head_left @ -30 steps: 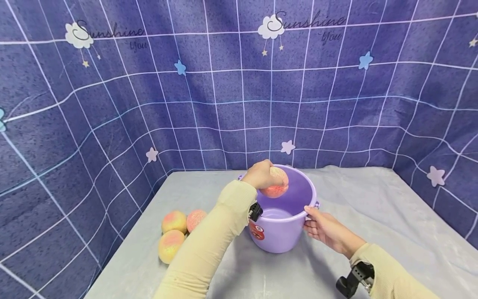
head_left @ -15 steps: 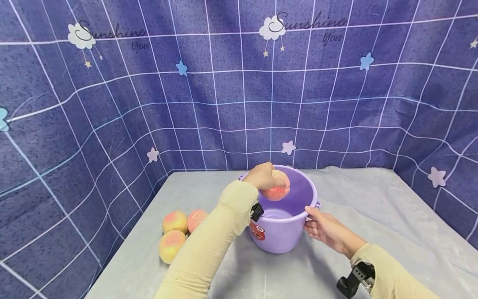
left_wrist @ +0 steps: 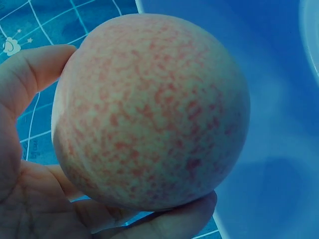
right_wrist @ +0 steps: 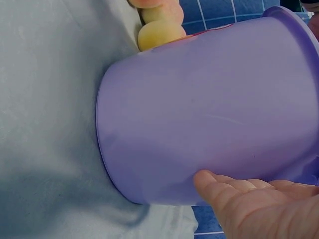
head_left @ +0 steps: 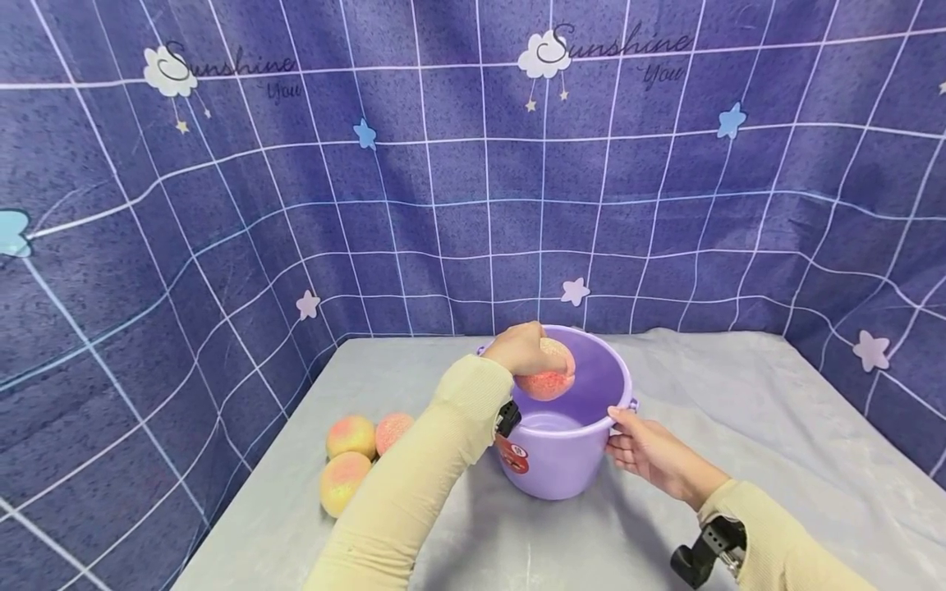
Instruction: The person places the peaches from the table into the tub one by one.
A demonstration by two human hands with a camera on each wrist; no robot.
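A speckled pink peach (head_left: 548,377) is gripped by my left hand (head_left: 517,349) over the mouth of a purple bucket (head_left: 557,468). In the left wrist view the thumb and fingers curl round the peach (left_wrist: 154,114), with the bucket's wall behind it. At the bucket's right side, my right hand (head_left: 654,455) holds the rim, its thumb on top and its fingers under it along the outer wall. The right wrist view shows the fingers (right_wrist: 214,186) against the outside of the bucket (right_wrist: 209,109). What lies deep in the bucket is partly hidden by the left hand.
Left of the bucket, a yellow-pink peach (head_left: 351,437), another yellow-pink peach (head_left: 345,483) and a pink one (head_left: 393,431) sit together on the grey-covered table (head_left: 517,542). My left forearm partly covers them. A blue gridded curtain (head_left: 473,180) encloses the back and sides.
My left hand has lowered the peach very slightly at the bucket's mouth. The right hand keeps its hold on the rim. The whole head view has shifted a little to the right.
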